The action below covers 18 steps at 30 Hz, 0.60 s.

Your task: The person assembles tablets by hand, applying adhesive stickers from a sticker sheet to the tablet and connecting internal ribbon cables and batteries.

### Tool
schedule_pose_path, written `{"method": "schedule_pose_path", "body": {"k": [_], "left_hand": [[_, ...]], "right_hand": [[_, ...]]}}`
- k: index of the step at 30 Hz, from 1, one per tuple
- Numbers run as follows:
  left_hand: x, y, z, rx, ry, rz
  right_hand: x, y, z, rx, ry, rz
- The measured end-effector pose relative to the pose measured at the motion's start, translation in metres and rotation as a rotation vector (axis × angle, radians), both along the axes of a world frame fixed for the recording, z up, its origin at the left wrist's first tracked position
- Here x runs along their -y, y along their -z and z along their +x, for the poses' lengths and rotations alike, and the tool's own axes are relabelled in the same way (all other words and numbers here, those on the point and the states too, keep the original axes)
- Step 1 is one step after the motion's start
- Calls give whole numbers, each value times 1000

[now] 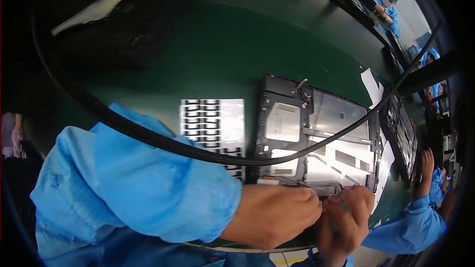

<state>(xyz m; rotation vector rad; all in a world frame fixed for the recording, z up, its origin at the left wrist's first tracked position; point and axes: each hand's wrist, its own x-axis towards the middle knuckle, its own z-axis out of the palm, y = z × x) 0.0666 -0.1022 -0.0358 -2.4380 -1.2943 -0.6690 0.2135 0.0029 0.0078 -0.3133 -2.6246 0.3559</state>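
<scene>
A flat black device chassis (pixel 287 98) with silver metal plates lies on the green bench in front of me. Both hands meet at its near edge. My left hand (pixel 277 215) reaches in from the left with its fingers curled and closed by the chassis edge. Beside it, my right hand (pixel 350 212) has its fingers bent and pinched together at the near right corner. Whatever sits between the fingertips is hidden or too small to name. Left of the chassis is a white sheet (pixel 232 118) bearing rows of black die-cut pieces, partly covered by my left sleeve.
A thick black cable (pixel 198 154) loops across the view above my arms. White paper strips (pixel 371 86) and a second chassis (pixel 403 128) lie to the right. A co-worker's hand (pixel 427 165) is raised there. A dark object (pixel 114 34) stands far left; another person (pixel 388 7) works far right.
</scene>
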Motion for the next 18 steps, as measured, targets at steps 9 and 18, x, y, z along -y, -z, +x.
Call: {"method": "schedule_pose_path", "body": {"k": [9, 18], "left_hand": [[67, 1, -64, 429, -316, -284], [83, 7, -52, 339, -294, -276]], "right_hand": [[42, 7, 3, -216, 140, -164], [96, 24, -47, -34, 151, 142]]}}
